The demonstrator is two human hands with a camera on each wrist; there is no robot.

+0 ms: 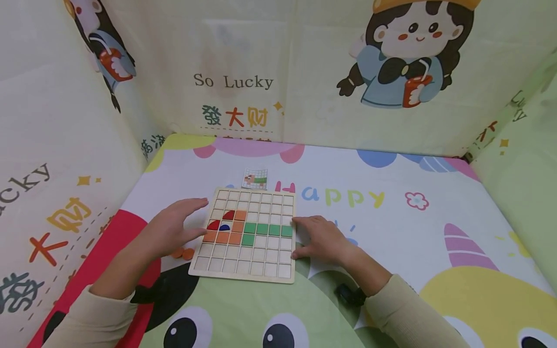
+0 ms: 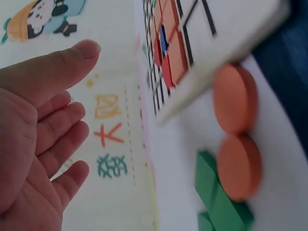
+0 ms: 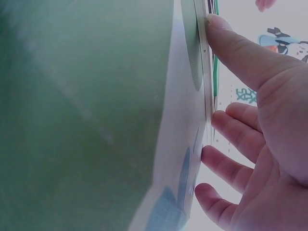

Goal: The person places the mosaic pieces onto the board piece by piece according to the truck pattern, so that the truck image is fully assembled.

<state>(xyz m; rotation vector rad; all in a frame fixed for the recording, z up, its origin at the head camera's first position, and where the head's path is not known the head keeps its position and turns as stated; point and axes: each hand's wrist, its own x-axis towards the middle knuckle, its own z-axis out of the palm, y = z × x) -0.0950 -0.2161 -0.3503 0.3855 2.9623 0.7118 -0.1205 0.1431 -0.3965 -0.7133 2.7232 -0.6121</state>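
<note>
A wooden grid board (image 1: pixel 270 269) lies on the table, its cells partly filled with orange, green, red and blue pieces. The green squares (image 1: pixel 262 229) run in a row to its right edge; the orange squares (image 1: pixel 223 237) and red pieces (image 1: pixel 213 224) sit at its left. My left hand (image 1: pixel 171 227) hovers at the left edge, fingers spread and holding nothing. At the right edge, the thumb and fingertips of my right hand (image 1: pixel 324 239) touch the board's side with the fingers extended. In the left wrist view the left palm (image 2: pixel 29 144) faces the board.
Two orange discs (image 2: pixel 237 98) lie beside the board's left edge, with green blocks (image 2: pixel 219 195) near them. A small picture card (image 1: pixel 255 179) with a similar coloured grid lies behind the board. A patterned cloth (image 1: pixel 383 183) covers the table, and printed curtains (image 1: pixel 304 72) surround it.
</note>
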